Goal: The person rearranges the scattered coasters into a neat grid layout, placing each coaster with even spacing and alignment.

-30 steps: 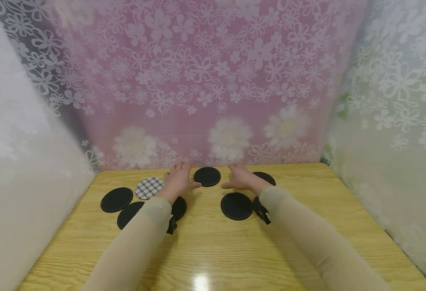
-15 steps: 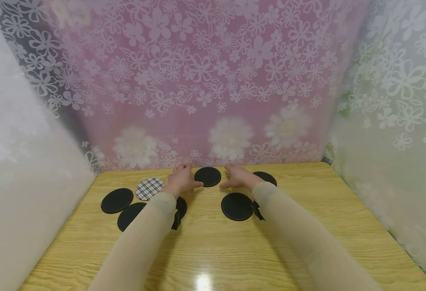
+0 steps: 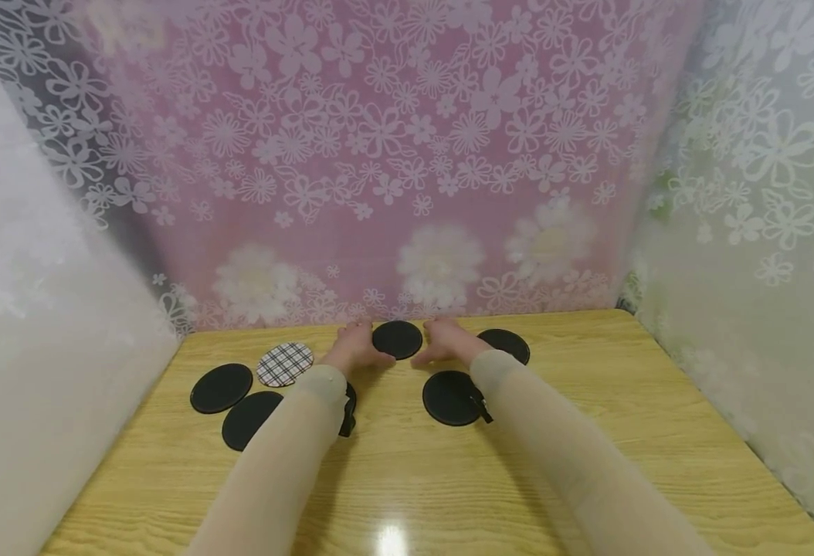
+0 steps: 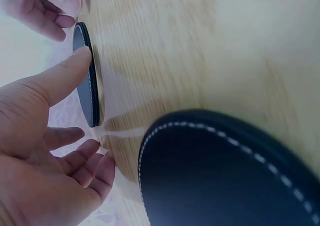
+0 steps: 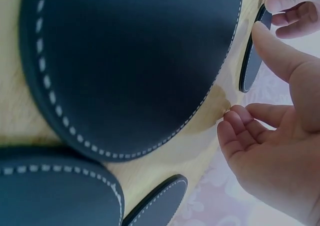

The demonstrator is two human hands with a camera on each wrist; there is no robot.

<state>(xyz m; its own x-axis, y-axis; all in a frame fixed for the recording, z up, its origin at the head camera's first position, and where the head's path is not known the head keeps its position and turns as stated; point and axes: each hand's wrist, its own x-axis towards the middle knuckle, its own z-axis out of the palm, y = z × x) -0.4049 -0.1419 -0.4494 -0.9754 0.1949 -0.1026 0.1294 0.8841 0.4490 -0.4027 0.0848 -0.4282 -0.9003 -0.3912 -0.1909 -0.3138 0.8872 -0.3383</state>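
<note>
A round black coaster (image 3: 398,340) with pale edge stitching lies at the back middle of the wooden table. In the head view my left hand (image 3: 358,346) is at its left side and my right hand (image 3: 444,341) at its right. The left wrist view has my left thumb overlapping the coaster (image 4: 86,93), the other fingers loosely bent below. From the right wrist, my right thumb overlaps the coaster (image 5: 252,61) too, its fingers relaxed and holding nothing. Another black coaster (image 3: 449,398) lies just nearer than my right hand.
On the left lie a plaid coaster (image 3: 285,364) and two black coasters, one far left (image 3: 222,388). My left wrist partly covers a black coaster (image 3: 351,398); my right forearm partly covers another (image 3: 507,344). A pink floral curtain (image 3: 407,154) hangs behind the table (image 3: 407,479).
Both hands have moved inward toward the back middle coaster, left hand rightward and right hand leftward, narrowing the gap around it. The coasters lie as before.
</note>
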